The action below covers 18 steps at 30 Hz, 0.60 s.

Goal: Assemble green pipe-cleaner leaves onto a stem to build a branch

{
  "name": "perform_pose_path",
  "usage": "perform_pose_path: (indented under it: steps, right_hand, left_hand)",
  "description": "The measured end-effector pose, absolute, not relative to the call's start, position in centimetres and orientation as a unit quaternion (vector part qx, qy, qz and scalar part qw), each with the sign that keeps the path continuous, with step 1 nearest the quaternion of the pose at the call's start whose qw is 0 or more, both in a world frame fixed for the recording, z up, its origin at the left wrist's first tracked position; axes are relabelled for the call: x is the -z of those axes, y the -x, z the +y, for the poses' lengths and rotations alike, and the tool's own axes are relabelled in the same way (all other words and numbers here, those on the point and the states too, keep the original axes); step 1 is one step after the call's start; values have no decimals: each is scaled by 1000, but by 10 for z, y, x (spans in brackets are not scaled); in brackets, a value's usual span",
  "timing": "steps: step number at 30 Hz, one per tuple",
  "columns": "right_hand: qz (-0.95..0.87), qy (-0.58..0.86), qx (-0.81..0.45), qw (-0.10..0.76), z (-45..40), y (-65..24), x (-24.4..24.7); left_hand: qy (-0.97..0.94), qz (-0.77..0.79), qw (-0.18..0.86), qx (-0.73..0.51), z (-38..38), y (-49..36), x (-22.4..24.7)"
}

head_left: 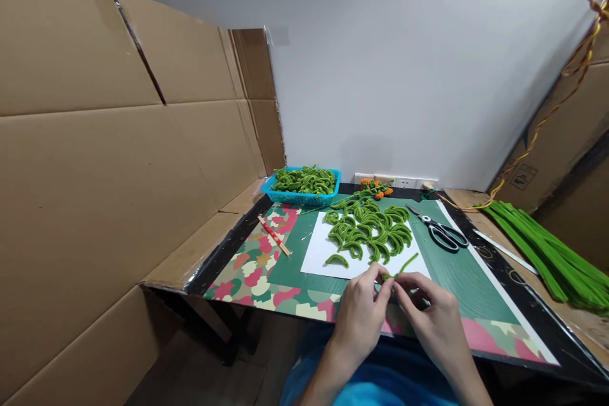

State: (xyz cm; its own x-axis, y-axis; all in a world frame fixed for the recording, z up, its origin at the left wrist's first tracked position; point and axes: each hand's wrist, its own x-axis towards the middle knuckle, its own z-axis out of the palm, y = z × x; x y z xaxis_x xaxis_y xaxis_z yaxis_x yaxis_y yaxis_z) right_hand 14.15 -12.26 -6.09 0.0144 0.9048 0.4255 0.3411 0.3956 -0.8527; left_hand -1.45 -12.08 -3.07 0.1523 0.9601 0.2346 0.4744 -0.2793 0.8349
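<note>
My left hand and my right hand meet fingertip to fingertip above the front of the table. Between them they pinch a green pipe cleaner, whose free end sticks up to the right. The part inside my fingers is mostly hidden. Just beyond my hands lies a white sheet of paper, and on it a heap of bent, leaf-shaped green pipe cleaner pieces. One curved piece lies apart at the heap's near left.
A blue basket of green pieces stands at the back left. Orange flowers lie behind the heap. Black-handled scissors and straight green pipe cleaners are at right; chopsticks in a red wrapper are at left. Cardboard walls the left side.
</note>
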Motion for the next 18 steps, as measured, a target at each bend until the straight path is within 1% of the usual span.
perform_pose_path:
  steps: [4, 11, 18]
  right_hand:
    - [-651, 471, -281, 524, -125, -140, 57]
    - [-648, 460, -307, 524, -128, -139, 55]
    - [-650, 446, -318, 527, -130, -139, 50]
  left_hand:
    - [-690, 502, 331, -403, -121, 16, 30]
    - [-669, 466, 404, -416, -119, 22, 31]
    - [-655, 442, 436, -432, -120, 25, 32]
